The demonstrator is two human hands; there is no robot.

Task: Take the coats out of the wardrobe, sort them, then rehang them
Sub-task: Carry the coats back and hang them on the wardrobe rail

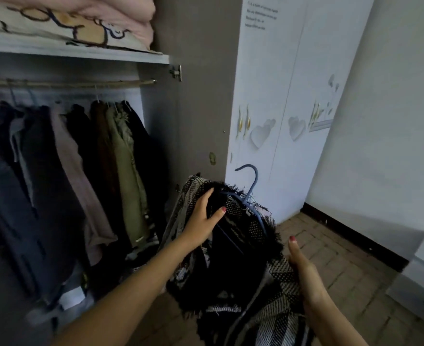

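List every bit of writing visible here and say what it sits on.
Several lines of small dark print on the white wardrobe door, near its top: too blurred to read.
Dark curly strokes on the folded bedding on the shelf: a drawn pattern, not legible as words.
No other text can be seen.

- Black-and-white woven fringed coat [251, 248] on a blue hanger [252, 186], in front of the open wardrobe's right side, between both hands.
- Dark hanging coats [56, 171] on the wooden rail [81, 83], left.
- Folded pink bedding [68, 18] on the shelf [81, 49] above the rail.
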